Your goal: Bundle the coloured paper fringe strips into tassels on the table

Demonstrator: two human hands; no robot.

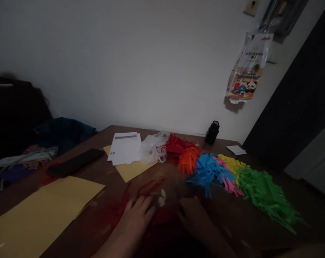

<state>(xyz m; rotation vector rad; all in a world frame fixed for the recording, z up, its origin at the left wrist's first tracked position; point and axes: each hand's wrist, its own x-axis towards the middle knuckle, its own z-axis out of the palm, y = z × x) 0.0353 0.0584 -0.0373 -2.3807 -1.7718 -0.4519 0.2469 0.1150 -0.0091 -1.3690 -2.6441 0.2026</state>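
Red paper [163,215] lies between left hand [141,211] and right hand [192,213] on table [100,169]. Fingers look curled; too blurred to tell if either grips. Risk: thin strips [125,194] could tear or tangle if hands pull unevenly.

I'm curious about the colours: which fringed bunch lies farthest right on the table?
The green bunch; the yellow bunch beside it, and all the others, lie farther left.
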